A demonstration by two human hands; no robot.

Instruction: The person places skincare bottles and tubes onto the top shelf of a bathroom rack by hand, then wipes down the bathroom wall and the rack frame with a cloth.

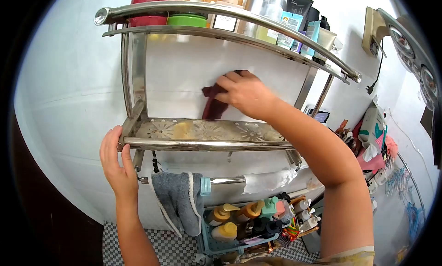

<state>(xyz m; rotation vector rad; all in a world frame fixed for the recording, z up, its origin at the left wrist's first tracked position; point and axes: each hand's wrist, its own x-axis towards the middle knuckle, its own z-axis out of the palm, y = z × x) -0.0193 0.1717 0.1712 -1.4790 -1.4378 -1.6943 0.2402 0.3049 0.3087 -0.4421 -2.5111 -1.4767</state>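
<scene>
A dark red cloth (215,102) hangs from my right hand (246,92), whose fingers are closed round it above the lower metal shelf (209,130), near the white wall. The cloth's lower end comes down close to the back edge of that shelf. Yellowish stains mark the shelf's punched flower-pattern plate. At the shelf's left end, my left hand (117,158) rests against the frame corner, fingers spread and thumb apart.
Jars, bottles and tubes stand on the upper shelf (198,32). Below hangs a grey towel (177,199) on a rail with a blue clip (205,186). A teal basket (209,245) of pump bottles sits underneath. A heater lamp unit (405,45) is at the right.
</scene>
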